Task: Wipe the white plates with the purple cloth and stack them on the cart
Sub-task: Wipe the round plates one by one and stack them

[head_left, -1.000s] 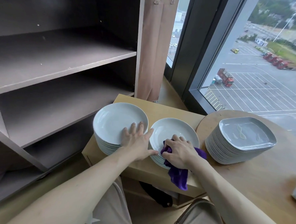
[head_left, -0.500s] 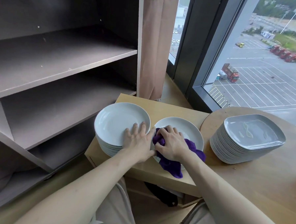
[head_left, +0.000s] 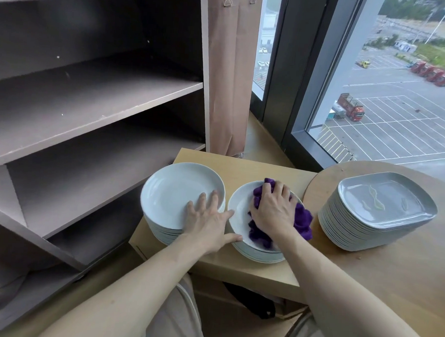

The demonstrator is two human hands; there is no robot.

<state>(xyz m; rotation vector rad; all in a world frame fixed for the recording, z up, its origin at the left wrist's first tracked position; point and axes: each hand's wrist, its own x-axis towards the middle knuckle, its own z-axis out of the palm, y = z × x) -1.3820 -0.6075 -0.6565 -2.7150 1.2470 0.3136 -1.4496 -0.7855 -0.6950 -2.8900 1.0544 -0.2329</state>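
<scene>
Two stacks of round white plates stand side by side on a small light-wood cart. The left stack is taller. My left hand lies flat on its near right rim, fingers straight, with the thumb against the right stack. The right stack is lower. My right hand presses the bunched purple cloth into the middle of its top plate, fingers curled over the cloth. The cloth covers much of that plate's surface.
A stack of grey rounded-square plates stands on the round wooden table to the right. A brown shelf unit rises at the left. A curtain and a window are behind the cart. A dark bag lies under it.
My right hand has carried the purple cloth from the near edge of the right plate up into its middle. My left hand stayed on the left stack.
</scene>
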